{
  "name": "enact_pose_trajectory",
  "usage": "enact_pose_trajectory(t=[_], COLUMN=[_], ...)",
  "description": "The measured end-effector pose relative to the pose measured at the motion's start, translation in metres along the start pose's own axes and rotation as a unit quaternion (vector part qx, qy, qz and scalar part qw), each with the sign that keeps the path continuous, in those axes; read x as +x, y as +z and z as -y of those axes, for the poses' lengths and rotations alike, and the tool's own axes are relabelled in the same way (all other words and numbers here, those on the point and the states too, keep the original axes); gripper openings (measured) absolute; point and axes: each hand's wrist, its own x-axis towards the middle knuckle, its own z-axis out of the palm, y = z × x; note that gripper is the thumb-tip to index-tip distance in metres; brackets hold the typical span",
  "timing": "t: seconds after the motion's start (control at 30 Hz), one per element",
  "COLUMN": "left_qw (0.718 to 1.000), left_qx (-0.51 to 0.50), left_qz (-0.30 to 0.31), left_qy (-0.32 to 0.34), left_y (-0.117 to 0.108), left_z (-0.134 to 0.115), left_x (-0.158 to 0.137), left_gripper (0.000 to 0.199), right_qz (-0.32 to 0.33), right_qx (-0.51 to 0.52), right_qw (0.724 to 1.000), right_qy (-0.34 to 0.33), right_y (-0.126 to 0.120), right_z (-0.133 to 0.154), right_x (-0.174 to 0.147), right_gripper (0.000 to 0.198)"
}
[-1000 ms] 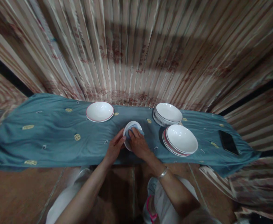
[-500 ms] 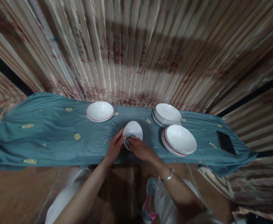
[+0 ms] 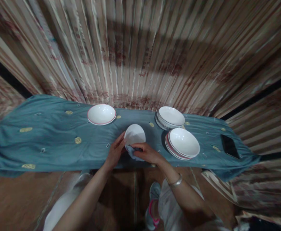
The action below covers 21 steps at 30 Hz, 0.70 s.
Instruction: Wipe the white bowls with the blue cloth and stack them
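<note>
Long table [image 3: 46, 150] under one teal cloth, striped curtain [image 3: 140, 48] behind; two stacks of white bowls at right, near stack [image 3: 182, 144] and far stack [image 3: 170, 117], layers too thin to count, plus one lone red-rimmed bowl [image 3: 102, 114] at left and one dark phone [image 3: 229, 146] at far right. One small white bowl [image 3: 135, 134] tilted at centre of near table edge, left hand [image 3: 115, 152] clamped on its left rim, right hand [image 3: 146, 153] closed on a bluish rag [image 3: 132, 150] pressed to its lower edge. Probably glazed ceramic: stiff, light, slippery, breakable; best gripped at rim, thumb inside.
</note>
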Motion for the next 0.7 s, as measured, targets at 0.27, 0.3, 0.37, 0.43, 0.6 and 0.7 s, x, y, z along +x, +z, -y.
enact_pose_trajectory(t=[0.27,0.3,0.37,0.43,0.6,0.7], left_qw=[0.999,0.999,0.998,0.996,0.994,0.994], left_qx=[-0.016,-0.012,-0.006,-0.008,-0.01,-0.004], left_qz=[-0.035,-0.044,-0.064,-0.086,-0.111,-0.112], left_qy=[-0.006,0.0,0.012,0.02,0.023,0.018], left_y=[-0.006,-0.007,-0.011,-0.014,-0.021,-0.026], left_z=[0.003,0.004,0.004,0.005,0.008,0.01], left_x=[0.004,0.005,0.006,0.007,0.01,0.011], left_gripper=[0.063,0.062,0.062,0.064,0.071,0.07], right_qz=[-0.075,-0.103,-0.155,-0.193,-0.234,-0.246], right_qx=[0.201,0.22,0.25,0.279,0.318,0.32], right_qw=[0.974,0.967,0.952,0.937,0.915,0.911], right_qy=[0.075,0.081,0.09,0.09,0.088,0.082], right_y=[-0.02,-0.022,-0.026,-0.029,-0.032,-0.031], right_z=[-0.002,-0.004,-0.007,-0.009,-0.006,-0.005], right_x=[-0.004,-0.004,-0.002,-0.001,0.001,0.002], right_gripper=[0.019,0.019,0.018,0.015,0.012,0.014])
